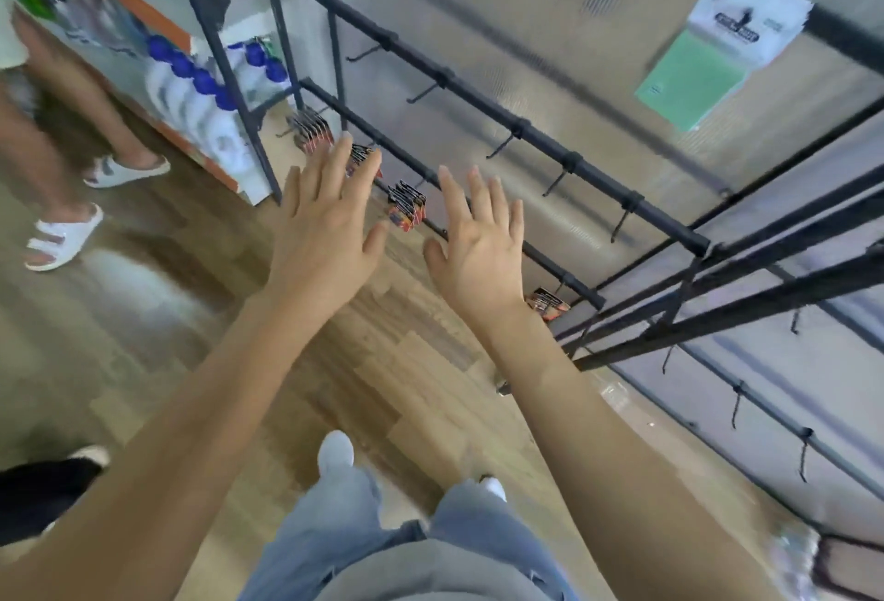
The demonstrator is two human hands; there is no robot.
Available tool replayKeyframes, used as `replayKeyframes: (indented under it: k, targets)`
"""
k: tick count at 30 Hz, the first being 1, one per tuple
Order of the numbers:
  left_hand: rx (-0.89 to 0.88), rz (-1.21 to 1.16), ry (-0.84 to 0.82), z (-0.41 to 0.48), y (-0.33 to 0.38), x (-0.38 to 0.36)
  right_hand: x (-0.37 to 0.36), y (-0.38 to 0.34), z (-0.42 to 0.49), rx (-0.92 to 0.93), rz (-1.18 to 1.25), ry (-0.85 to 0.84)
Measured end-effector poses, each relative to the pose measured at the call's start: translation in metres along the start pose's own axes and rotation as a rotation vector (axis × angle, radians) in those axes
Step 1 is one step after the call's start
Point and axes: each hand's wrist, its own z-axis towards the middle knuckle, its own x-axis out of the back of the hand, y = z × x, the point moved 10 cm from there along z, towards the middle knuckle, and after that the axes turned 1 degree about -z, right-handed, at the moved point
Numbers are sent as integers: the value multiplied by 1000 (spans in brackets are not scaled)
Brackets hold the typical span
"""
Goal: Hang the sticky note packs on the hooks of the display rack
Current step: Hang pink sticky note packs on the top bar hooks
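Left hand [330, 222]: flat, fingers spread, holding nothing; small red-and-black card packs [406, 205] hang just past its fingertips. Right hand [478, 246]: likewise splayed and empty, just beside the left. Bare hooks [500, 148] on the rack [478, 97] lie above the right hand. One green sticky note pack [727, 40] hangs well apart, up and right. Likely next: fetch a pack, pinch its header card, line its hole with a hook tip.
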Motion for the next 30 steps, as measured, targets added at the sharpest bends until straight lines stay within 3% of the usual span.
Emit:
replayKeyframes:
  k: [7, 24, 30]
  targets:
    - [-206, -94, 52, 62, -5, 30, 32, -12, 30, -136, 160, 130]
    - [-612, -201, 156, 184, 118, 85, 169, 76, 80, -319, 69, 546]
    - [-642, -185, 283, 229, 162, 111, 227, 105, 99, -321, -30, 650]
